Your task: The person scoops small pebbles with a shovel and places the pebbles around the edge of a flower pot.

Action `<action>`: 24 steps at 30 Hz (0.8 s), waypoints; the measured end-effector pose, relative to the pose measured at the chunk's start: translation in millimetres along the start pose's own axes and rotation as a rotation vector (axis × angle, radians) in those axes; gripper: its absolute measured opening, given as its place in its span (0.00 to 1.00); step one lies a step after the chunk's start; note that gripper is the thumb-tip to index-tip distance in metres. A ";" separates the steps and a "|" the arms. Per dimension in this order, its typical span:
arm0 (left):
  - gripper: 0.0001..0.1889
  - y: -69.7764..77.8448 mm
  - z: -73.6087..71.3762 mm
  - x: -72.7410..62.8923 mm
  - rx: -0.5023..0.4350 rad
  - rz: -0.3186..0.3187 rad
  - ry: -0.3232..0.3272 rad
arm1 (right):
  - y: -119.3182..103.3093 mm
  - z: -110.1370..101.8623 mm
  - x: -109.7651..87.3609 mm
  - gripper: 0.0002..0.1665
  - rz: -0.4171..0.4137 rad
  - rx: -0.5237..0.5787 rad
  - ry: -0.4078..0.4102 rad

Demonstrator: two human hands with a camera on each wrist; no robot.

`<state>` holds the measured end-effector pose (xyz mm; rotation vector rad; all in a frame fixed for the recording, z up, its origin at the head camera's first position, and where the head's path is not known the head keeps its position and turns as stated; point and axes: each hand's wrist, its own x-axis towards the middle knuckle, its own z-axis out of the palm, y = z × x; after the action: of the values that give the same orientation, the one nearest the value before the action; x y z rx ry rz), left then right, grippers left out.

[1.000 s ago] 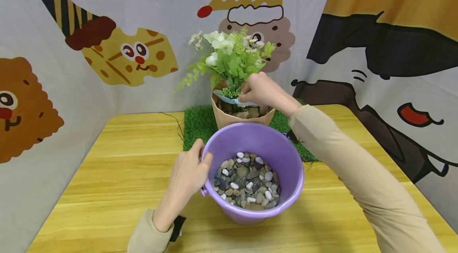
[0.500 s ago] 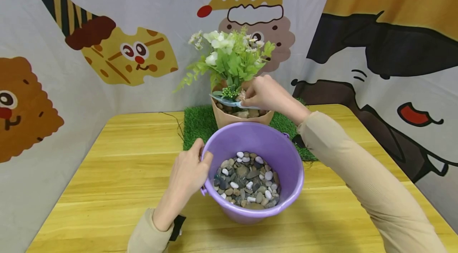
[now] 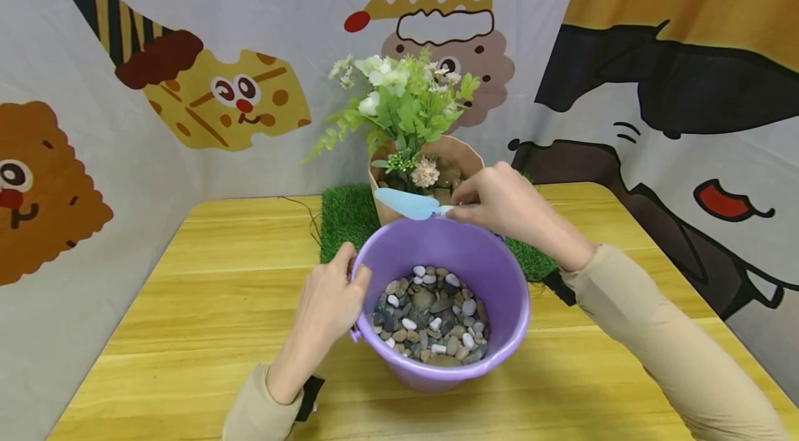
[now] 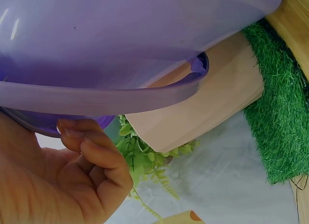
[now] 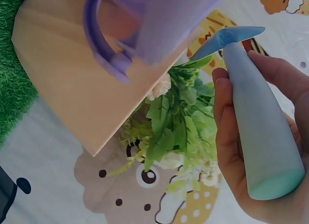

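Note:
My right hand [image 3: 508, 202] grips a toy trowel [image 3: 408, 204] by its pale tapered handle. The light blue blade points left, over the bucket's far rim and in front of the flowerpot [image 3: 458, 157]; no stones can be made out on it. The right wrist view shows my fingers and thumb around the trowel [image 5: 260, 122]. At the left side of the purple bucket [image 3: 458, 240], my left hand [image 3: 331, 292] holds the rim, its fingertips curled at the edge in the left wrist view. Pebbles [image 3: 431, 323], grey, brown and white, cover the bucket's floor.
Green leaves and white flowers [image 3: 399, 94] rise from the pot, which stands behind the bucket on an artificial grass mat [image 3: 346, 219]. The bucket's handle [image 4: 106, 99] hangs along its outside. A cartoon cloth [image 3: 262, 4] backs the wooden table [image 3: 218, 302].
My right hand has drawn the trowel out of the flowerpot, toward me and to the right, up to the bucket's far rim. My left hand and the bucket have stayed in place.

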<state>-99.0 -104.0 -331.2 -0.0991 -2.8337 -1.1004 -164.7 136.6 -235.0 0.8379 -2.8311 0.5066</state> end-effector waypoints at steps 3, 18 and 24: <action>0.05 -0.5 -0.1 0.1 0.010 0.001 -0.001 | -3.2 -0.2 -14.7 0.06 -0.004 -0.031 0.022; 0.05 0.2 -0.9 -0.4 0.009 -0.005 0.005 | -18.9 4.0 -56.7 0.05 -0.173 -0.266 -0.084; 0.05 0.4 -0.5 -0.2 0.022 0.006 0.010 | -17.3 13.8 -59.6 0.08 -0.270 -0.364 -0.145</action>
<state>-98.7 -104.0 -330.5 -0.0996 -2.8348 -1.0649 -106.1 147.9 -256.9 1.1883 -2.7413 -0.1082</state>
